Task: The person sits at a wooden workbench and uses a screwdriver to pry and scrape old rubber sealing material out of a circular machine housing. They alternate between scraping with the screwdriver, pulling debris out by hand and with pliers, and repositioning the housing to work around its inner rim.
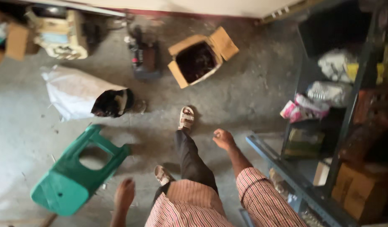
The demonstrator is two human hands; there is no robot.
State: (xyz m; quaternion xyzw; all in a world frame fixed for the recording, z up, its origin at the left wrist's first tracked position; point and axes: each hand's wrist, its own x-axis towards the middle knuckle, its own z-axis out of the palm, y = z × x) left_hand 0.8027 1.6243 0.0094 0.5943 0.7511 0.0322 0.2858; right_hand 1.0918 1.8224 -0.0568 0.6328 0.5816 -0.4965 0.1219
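I am looking down at a concrete floor while walking, with one sandalled foot (186, 118) stepped forward. My left hand (124, 194) hangs low beside my striped shirt, holding nothing, close to a green plastic stool (72, 174) lying on its side. My right hand (224, 138) swings out in front with the fingers loosely curled and nothing in it, next to the edge of a metal shelf rack (286, 168).
An open cardboard box (201, 55) with dark contents lies ahead. A white sack (82, 93) lies open at the left. A dark tool case (144, 59) and more boxes (61, 33) stand by the far wall. The rack holds packets (305, 107) and cartons (362, 189).
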